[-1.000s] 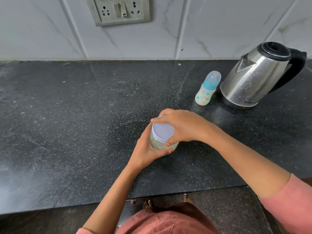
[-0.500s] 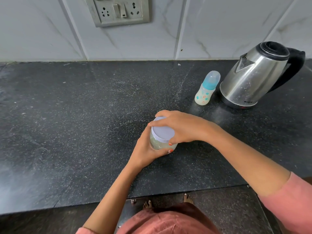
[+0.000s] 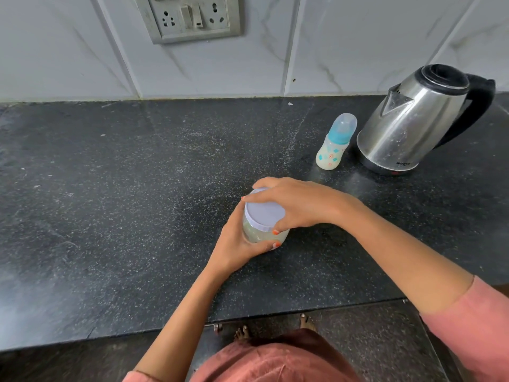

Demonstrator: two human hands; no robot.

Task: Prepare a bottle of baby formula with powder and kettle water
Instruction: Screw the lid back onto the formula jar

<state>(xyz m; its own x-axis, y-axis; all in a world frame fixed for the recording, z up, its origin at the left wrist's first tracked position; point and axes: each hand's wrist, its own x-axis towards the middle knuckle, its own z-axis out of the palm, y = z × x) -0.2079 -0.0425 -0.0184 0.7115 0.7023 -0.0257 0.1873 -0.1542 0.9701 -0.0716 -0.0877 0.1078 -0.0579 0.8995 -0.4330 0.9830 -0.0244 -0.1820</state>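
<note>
Mid-frame on the worktop (image 3: 110,216), I'm bracing the jar (image 3: 259,235) with left hand (image 3: 237,244) fingers wrapped; right hand (image 3: 297,205) fingers clamping lid (image 3: 263,213), twisting level, keeping powder unspilled.

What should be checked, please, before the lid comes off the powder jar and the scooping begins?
1. Jar held steady on the counter by the left hand: ok.
2. Right hand gripping the lid rim: ok.
3. Lid already loosened: cannot tell.
4. Baby bottle upright within reach: ok, but its cap is still on, so not ready for powder.
5. Scoop at hand: not ok, none visible.
6. Kettle filled with water: cannot tell; its lid is closed.
</note>
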